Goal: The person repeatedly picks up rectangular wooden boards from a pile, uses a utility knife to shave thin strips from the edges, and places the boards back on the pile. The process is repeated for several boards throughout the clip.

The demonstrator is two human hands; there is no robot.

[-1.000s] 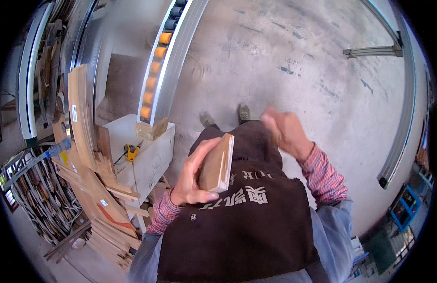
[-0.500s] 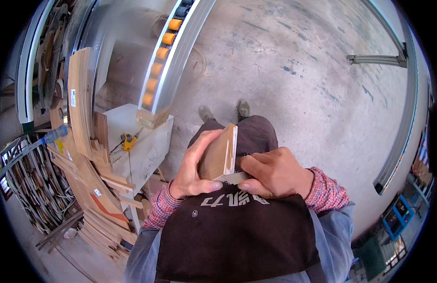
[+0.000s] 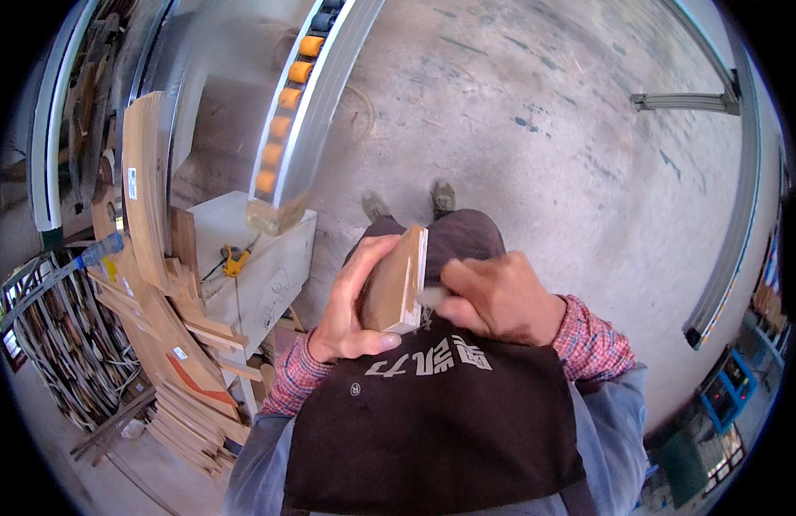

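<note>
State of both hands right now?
Left hand: closed, holding a wooden block.
Right hand: closed, pinching a small pale piece, too blurred to identify.

smooth wooden block [image 3: 393, 285], rough-edged; matt cloth apron [image 3: 434, 421].

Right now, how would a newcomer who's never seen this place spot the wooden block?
Find the dark apron, then the left hand, up and left of its pale lettering. That hand grips a short, thick wooden block, brown-faced, its pale edge toward the right hand. Unlike the long boards standing at the picture's left, it is short and hand-held.
</note>
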